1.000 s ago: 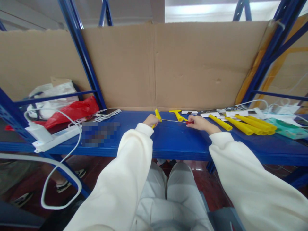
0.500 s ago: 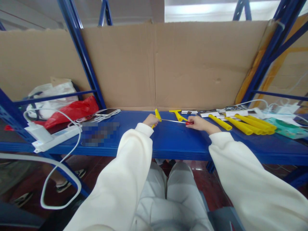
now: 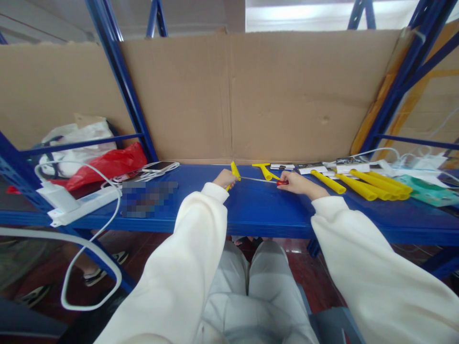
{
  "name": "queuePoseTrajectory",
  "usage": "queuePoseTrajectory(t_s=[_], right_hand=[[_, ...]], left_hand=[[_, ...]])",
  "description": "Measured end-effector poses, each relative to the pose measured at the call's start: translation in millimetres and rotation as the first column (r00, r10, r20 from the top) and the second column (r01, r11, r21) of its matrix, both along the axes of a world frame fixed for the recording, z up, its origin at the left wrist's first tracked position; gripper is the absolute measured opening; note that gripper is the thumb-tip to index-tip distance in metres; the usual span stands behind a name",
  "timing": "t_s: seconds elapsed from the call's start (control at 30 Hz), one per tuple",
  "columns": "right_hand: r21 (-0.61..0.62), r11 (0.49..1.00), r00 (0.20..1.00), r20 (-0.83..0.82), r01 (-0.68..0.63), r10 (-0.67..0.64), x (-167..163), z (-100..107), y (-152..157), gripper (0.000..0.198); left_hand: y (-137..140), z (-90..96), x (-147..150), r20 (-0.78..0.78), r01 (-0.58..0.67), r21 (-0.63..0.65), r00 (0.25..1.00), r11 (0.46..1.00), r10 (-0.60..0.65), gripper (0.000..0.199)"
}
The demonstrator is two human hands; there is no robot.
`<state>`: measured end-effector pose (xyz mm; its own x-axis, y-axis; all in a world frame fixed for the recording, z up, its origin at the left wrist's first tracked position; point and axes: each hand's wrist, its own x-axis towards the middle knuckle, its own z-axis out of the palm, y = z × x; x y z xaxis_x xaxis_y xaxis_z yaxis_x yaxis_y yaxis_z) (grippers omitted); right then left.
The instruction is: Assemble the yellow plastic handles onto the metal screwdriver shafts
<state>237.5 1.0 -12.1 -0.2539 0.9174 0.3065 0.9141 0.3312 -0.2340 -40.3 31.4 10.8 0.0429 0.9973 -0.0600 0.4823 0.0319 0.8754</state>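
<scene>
My left hand [image 3: 225, 178] is closed around the handle of a yellow T-shaped scraper [image 3: 234, 170], whose head sticks up past my fingers. In my right hand [image 3: 294, 183] is a screwdriver [image 3: 282, 182] with a red handle, gripped by the fingers. Its thin metal shaft runs left to the scraper's head and its tip appears to meet it; the exact contact is too small to make out. Behind the shaft a second yellow T-shaped piece [image 3: 264, 171] lies on the blue shelf [image 3: 267, 210].
Several yellow tubes [image 3: 376, 185] lie right of my right hand, beside small white-and-black packs [image 3: 353, 165] and a green packet [image 3: 430, 191]. On the left are a phone [image 3: 160, 166], a white power strip [image 3: 86, 205] and a red bag [image 3: 111, 165]. Cardboard [image 3: 287, 95] stands behind.
Both hands stay in nearly the same place. The red screwdriver handle looks slightly turned within my right fingers.
</scene>
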Motion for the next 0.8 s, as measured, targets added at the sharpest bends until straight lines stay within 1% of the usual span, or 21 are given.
queuePoseTrajectory(t_s=[0.07,0.17,0.3,0.4,0.5,0.63,0.8], right_hand=[[0.003,1.000,1.000,0.016,-0.011,0.011,0.6,0.9,-0.5,0.014],[-0.022,0.999,0.999,0.040,-0.026,0.027,0.9,3.1,-2.1,0.017],[-0.047,0.998,0.999,0.024,-0.048,0.049,-1.2,4.5,-3.4,0.019],[-0.041,0.999,1.000,0.002,-0.031,0.031,-2.8,3.3,-2.6,0.016],[-0.018,1.000,1.000,-0.012,-0.009,0.009,-2.6,1.6,-1.3,0.018],[0.000,0.999,0.999,0.010,-0.034,0.034,-1.2,1.0,-0.9,0.018],[-0.015,1.000,0.999,0.034,-0.024,0.024,-1.0,1.2,-1.0,0.017]], left_hand=[[0.6,-0.5,-0.4,0.009,0.006,-0.004,1.000,1.000,-0.006,0.041],[0.6,-0.8,-0.4,0.005,0.002,-0.010,1.000,1.000,-0.002,0.039],[-1.6,0.6,0.5,0.000,-0.008,-0.004,1.000,1.000,0.008,0.035],[-3.0,1.8,0.9,-0.005,-0.009,-0.001,1.000,1.000,0.009,0.035],[-2.8,1.8,0.8,-0.012,-0.009,0.000,1.000,1.000,0.009,0.035],[-1.2,0.9,0.3,-0.011,-0.003,-0.006,1.000,1.000,0.003,0.032],[1.8,-0.8,-0.8,-0.007,-0.006,-0.013,1.000,1.000,0.006,0.033]])
